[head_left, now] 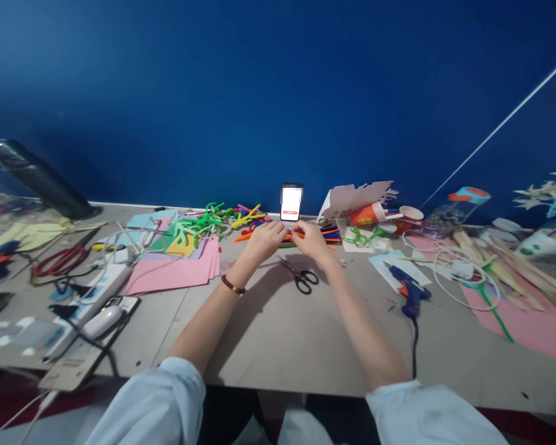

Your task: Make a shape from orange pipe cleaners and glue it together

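Observation:
My left hand (266, 242) and my right hand (309, 241) meet close together above a bundle of multicoloured pipe cleaners (312, 238) and seem to pinch an orange pipe cleaner (296, 234) between their fingertips. A dark beaded bracelet (233, 284) circles my left wrist. Just below my hands lie black-handled scissors (299, 276). A smartphone (291, 204) stands upright beyond them, its screen lit. Left of my hands is a heap of green and yellow pipe-cleaner shapes (199, 224) on pink craft paper (171, 272).
A blue hot glue gun (410, 290) lies to the right, its black cord running off the table edge. Further out are a white power strip (102, 290), red cable (58, 261), paper cups (368, 214), white cable coils (463, 272) and pale strips on pink paper (519, 321).

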Action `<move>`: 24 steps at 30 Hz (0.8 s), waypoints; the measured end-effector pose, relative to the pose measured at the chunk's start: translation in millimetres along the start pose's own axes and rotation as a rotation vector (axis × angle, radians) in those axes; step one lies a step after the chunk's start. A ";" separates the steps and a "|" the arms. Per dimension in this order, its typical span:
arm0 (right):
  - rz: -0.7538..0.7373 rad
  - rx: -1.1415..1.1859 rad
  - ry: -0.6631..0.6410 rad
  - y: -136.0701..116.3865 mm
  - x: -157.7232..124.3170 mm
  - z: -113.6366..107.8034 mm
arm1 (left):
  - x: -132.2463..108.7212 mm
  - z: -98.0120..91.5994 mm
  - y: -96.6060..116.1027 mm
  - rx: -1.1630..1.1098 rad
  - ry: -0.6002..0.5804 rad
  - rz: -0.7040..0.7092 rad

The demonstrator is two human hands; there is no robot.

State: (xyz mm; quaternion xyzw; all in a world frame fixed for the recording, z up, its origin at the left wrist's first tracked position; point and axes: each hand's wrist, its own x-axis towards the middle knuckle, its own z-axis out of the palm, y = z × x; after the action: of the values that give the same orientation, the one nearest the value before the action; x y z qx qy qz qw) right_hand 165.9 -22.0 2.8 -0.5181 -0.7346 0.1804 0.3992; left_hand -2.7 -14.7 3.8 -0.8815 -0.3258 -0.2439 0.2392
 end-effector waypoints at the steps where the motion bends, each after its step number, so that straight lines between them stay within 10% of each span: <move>1: 0.000 0.022 -0.008 1.1 0.2 0.2 | -0.1 0.2 0.4 -0.004 -0.009 0.001; 24: -0.398 -0.444 0.137 -14.9 -6.9 8.8 | 3.3 -1.0 -6.5 -1.428 -0.128 -0.871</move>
State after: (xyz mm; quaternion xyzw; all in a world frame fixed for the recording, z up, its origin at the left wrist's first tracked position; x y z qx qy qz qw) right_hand 150.9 -32.8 4.7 -0.4497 -0.8144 -0.1017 0.3524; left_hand -5.2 -9.4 8.2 -0.6288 -0.4174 -0.4115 -0.5109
